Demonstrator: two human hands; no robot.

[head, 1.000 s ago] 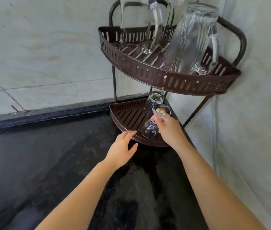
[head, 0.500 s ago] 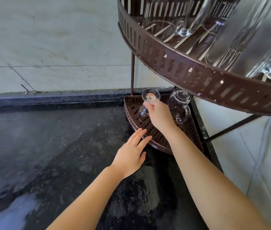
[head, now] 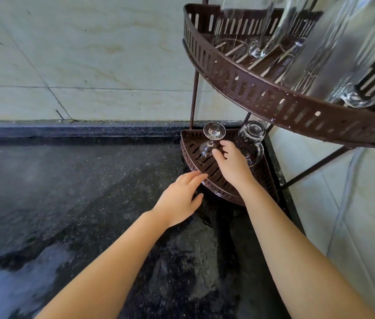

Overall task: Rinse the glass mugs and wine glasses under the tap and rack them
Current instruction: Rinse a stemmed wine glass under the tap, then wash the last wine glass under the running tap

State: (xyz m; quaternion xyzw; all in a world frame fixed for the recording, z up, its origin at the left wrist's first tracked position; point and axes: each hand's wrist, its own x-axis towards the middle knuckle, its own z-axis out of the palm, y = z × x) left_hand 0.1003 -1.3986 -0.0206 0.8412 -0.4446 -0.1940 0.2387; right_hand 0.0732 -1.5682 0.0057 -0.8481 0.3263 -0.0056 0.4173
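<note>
Right hand [head: 232, 164] now off wine glass [head: 211, 140], grip released, fingers just beside stem. Glass inverted on lower tray [head: 218, 187], mug [head: 249, 143] at 3 o'clock. Left hand [head: 179, 199] relaxed, empty, over counter [head: 67, 192]. Withdraw slowly; avoid clipping stem.

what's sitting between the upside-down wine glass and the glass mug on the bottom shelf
In the head view, only the right hand, fingers open, over the brown slotted shelf between clear wine glass and mug.

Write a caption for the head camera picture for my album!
A wine glass stands upside down on the rack's bottom shelf beside a mug, both hands empty.
</note>
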